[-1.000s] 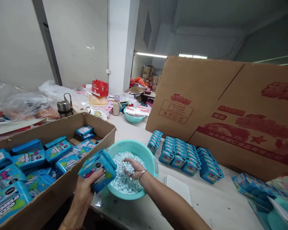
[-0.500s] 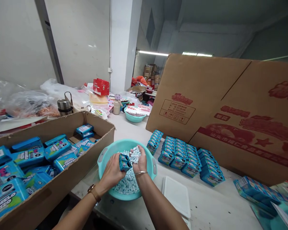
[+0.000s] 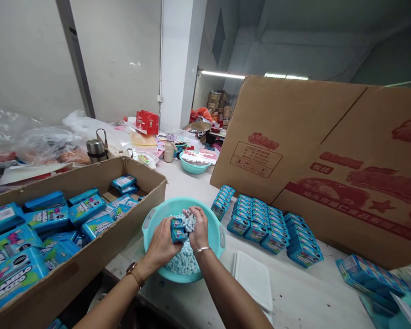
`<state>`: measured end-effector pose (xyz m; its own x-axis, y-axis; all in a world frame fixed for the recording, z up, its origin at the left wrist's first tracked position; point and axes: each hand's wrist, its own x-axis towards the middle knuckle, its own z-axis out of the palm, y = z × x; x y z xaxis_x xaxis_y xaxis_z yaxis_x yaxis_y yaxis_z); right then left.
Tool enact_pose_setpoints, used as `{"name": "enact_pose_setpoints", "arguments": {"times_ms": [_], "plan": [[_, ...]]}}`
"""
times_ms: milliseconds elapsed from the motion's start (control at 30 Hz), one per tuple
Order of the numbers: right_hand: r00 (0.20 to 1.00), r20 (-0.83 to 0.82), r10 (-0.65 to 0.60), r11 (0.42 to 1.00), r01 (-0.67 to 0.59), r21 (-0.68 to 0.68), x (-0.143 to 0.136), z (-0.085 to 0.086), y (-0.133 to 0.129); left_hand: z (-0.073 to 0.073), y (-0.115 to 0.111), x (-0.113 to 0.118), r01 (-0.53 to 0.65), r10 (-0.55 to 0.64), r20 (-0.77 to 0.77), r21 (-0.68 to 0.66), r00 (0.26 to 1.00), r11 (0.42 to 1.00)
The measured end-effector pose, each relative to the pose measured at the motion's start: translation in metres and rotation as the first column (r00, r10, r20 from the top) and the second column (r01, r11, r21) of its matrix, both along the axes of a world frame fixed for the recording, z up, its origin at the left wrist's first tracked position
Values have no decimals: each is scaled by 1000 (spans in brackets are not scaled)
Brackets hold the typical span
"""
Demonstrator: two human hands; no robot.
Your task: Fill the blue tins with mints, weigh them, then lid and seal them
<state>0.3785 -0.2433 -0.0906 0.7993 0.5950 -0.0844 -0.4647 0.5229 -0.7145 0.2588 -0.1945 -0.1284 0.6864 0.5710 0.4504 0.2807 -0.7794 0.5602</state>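
My left hand [image 3: 162, 244] grips small blue candy boxes [image 3: 178, 230], seemingly two side by side, above a turquoise basin [image 3: 150, 232]. Their tops look open, with pale pieces showing at the upper box. Cupped against them, my right hand [image 3: 199, 228] holds a heap of pale blue candies [image 3: 189, 221], its fingers curled over the pile. More loose candies [image 3: 183, 260] fill the bottom of the basin below both hands. How full the boxes are is hidden by my fingers.
A carton [image 3: 140, 183] of blue boxes stands at the left. Rows of small blue boxes [image 3: 256, 224] line the right side before a large cardboard sheet [image 3: 294, 151]. A white flat scale or lid [image 3: 252, 278] lies right of the basin. A steel flask [image 3: 96, 151] stands behind the carton.
My right hand has tipped toward the boxes and its fingers have curled over the candies; the heap in it looks smaller. The view has shifted slightly.
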Motion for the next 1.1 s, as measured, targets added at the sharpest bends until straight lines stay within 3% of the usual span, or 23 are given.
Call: {"name": "enact_pose_setpoints", "arguments": {"times_ms": [300,567,833,933,1033,1100], "plan": [[999,44,15,1000,-16,20,1,0,1,8,4,0,18,-13,-53,87,999,996],[988,78,132,989,-136,55,-1,8,-15,3,1,-4,-5,7,-28,73,1000,997],[986,15,163,983,-164,83,-8,14,-22,-1,1,-8,17,-19,18,96,1000,995],[983,8,184,977,-184,105,-12,18,-24,1,1,-9,42,-43,21,47,999,998],[978,22,208,971,-209,119,1,13,-25,8,3,-16,2,4,66,-87,998,996],[977,63,206,979,-206,3,19,1,-21,12,6,-25,-29,52,110,-198,993,980]]}}
